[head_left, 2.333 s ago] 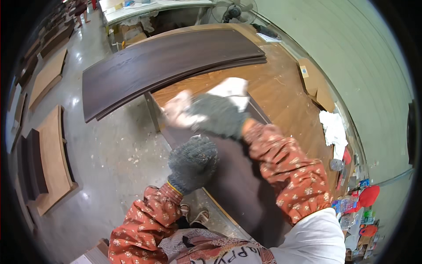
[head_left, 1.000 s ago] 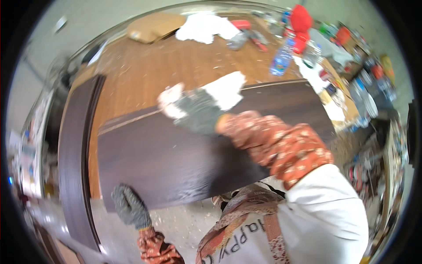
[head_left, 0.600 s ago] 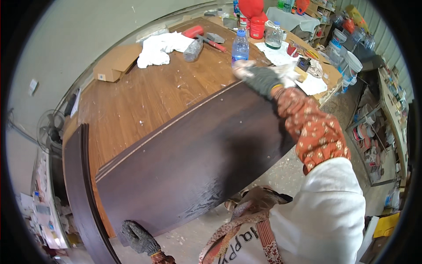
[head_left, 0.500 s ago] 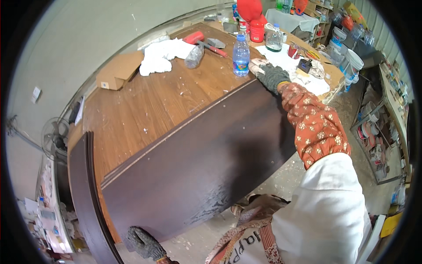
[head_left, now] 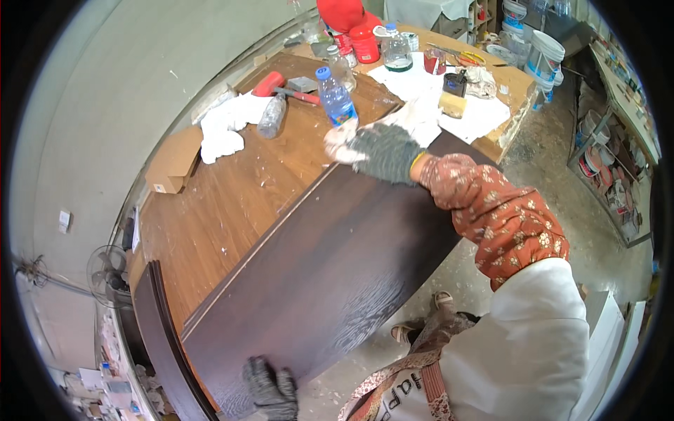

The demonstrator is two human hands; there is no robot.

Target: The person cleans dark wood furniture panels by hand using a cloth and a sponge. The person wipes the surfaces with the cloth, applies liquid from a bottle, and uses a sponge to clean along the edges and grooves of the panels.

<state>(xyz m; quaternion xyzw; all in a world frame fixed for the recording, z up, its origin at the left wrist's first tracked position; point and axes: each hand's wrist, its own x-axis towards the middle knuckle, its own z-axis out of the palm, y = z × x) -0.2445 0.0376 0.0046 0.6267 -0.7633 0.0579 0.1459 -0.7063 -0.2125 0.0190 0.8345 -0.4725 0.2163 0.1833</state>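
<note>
Head view: the gloved right hand (head_left: 382, 151) holds a white cloth (head_left: 421, 121) against the dark board (head_left: 302, 259), near its far edge. The gloved left hand (head_left: 270, 391) lies flat and unclenched on the board's nearer end, thumb apart. The board stretches between both hands; a water bottle (head_left: 336, 98) stands just beyond the right fingertips.

Dark lettering (head_left: 405, 391) marks the white top (head_left: 484, 358); a coloured label (head_left: 342, 114) wraps the clear bottle (head_left: 332, 90).

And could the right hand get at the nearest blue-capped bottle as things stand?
Probably yes: the bottle stands close by the right hand with nothing visible between them, though the white cloth it seems to hold may need releasing first.
</note>
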